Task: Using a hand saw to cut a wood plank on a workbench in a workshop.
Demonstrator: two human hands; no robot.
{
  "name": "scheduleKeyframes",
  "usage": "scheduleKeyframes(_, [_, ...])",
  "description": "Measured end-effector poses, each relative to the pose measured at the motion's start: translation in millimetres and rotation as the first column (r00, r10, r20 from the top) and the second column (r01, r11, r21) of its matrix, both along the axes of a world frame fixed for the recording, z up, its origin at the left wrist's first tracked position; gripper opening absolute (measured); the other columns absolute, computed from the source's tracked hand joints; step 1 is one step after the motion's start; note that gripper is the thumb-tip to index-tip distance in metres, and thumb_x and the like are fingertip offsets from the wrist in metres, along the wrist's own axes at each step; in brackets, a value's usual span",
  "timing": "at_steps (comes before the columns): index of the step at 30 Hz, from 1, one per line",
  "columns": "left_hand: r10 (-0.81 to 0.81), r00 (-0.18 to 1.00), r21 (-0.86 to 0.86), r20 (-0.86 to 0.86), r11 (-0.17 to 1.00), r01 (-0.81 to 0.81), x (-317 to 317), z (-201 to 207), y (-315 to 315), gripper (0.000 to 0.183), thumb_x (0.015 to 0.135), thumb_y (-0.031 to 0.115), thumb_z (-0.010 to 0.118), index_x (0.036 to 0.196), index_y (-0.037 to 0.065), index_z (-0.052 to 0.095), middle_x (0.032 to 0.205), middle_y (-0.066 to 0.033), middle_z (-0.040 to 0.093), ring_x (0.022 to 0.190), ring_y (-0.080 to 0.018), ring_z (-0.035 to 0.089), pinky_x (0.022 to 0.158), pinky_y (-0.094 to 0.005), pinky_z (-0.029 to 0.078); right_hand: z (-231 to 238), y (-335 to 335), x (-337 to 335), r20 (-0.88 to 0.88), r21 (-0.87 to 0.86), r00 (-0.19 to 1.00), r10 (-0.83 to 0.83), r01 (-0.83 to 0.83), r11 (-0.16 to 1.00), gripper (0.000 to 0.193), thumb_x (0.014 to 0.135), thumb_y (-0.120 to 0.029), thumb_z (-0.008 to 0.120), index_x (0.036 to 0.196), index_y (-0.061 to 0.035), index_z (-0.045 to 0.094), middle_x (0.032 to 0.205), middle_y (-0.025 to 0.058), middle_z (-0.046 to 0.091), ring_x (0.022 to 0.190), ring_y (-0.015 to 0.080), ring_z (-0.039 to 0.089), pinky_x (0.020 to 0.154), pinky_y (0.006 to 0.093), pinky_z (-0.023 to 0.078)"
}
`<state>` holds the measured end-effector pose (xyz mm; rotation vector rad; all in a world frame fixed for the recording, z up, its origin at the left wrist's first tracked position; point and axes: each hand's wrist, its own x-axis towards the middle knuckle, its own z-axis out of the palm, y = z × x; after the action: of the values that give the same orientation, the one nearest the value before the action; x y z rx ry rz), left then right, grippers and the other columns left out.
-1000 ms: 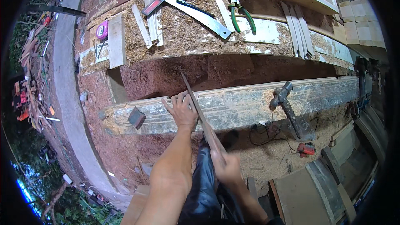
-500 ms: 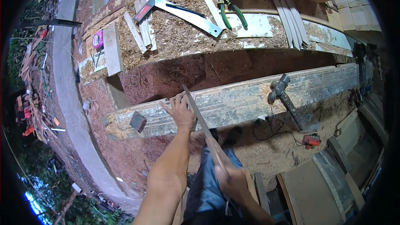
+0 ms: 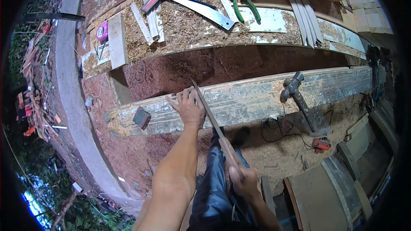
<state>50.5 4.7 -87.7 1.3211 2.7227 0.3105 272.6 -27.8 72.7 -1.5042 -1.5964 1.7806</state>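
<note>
My left hand [image 3: 190,109] lies on a long weathered plank [image 3: 244,107], its fingers spread toward the far edge. Under the fingertips the surface is partly hidden, so I cannot tell if a small piece is pinned there. Close beside that hand, on its right, a handsaw [image 3: 209,113] slants across the plank with its tip past the far edge. My right hand [image 3: 244,182] is closed round the saw's long brown handle, near my legs. Further right on the plank rests a hammer [image 3: 299,102] with a dark handle; a small dark block [image 3: 141,117] sits toward the left end.
Beyond a gap stands a shavings-covered workbench [image 3: 188,40] with a try square [image 3: 197,8], green-handled pliers [image 3: 239,2], wood strips [image 3: 304,19] and a pink tape measure [image 3: 102,31]. On the ground lie a red tool [image 3: 320,145] and a dark cable [image 3: 278,132].
The saw and my right hand have shifted slightly forward, away from me. My left hand keeps its place on the plank. The whole view has moved a little.
</note>
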Motion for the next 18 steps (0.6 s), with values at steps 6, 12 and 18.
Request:
scheduleKeyframes(6, [0.001, 0.999, 0.004, 0.034, 1.0, -0.002, 0.6, -1.9, -3.7, 0.02, 0.079, 0.022, 0.058, 0.095, 0.014, 0.067, 0.104, 0.0017, 0.059, 0.106, -0.0224, 0.051, 0.111, -0.0648, 0.002, -67.3, 30.3, -50.1, 0.027, 0.071, 0.994, 0.108, -0.109, 0.991, 0.028, 0.085, -0.022, 0.062, 0.068, -0.0006, 0.061, 0.058, 0.0206, 0.052, 0.05, 0.0336, 0.057, 0.048, 0.0389, 0.043])
scheduleKeyframes(12, [-0.008, 1.0, 0.012, -0.015, 1.0, 0.008, 0.0, 2.7, -3.3, 0.02, 0.078, 0.02, 0.058, 0.093, 0.012, 0.067, 0.105, 0.0004, 0.059, 0.106, -0.0226, 0.051, 0.111, -0.0652, 0.002, -35.6, -26.0, 25.1, -0.015, 0.158, 0.995, 0.101, -0.097, 0.983, 0.036, 0.088, -0.018, 0.059, 0.059, 0.0015, 0.054, 0.048, 0.0096, 0.043, 0.043, 0.014, 0.05, 0.043, 0.0321, 0.039])
scheduleKeyframes(18, [-0.026, 1.0, 0.014, 0.007, 1.0, 0.026, 2.0, -8.2, -2.2, 0.017, 0.078, 0.019, 0.057, 0.09, 0.012, 0.067, 0.104, -0.0002, 0.061, 0.105, -0.023, 0.052, 0.11, -0.0653, 0.004, -82.1, 35.7, -53.8, 0.019, 0.091, 0.993, 0.113, -0.115, 0.989, 0.037, 0.088, -0.027, 0.061, 0.063, 0.001, 0.057, 0.053, 0.0205, 0.044, 0.045, 0.0334, 0.051, 0.045, 0.0375, 0.04])
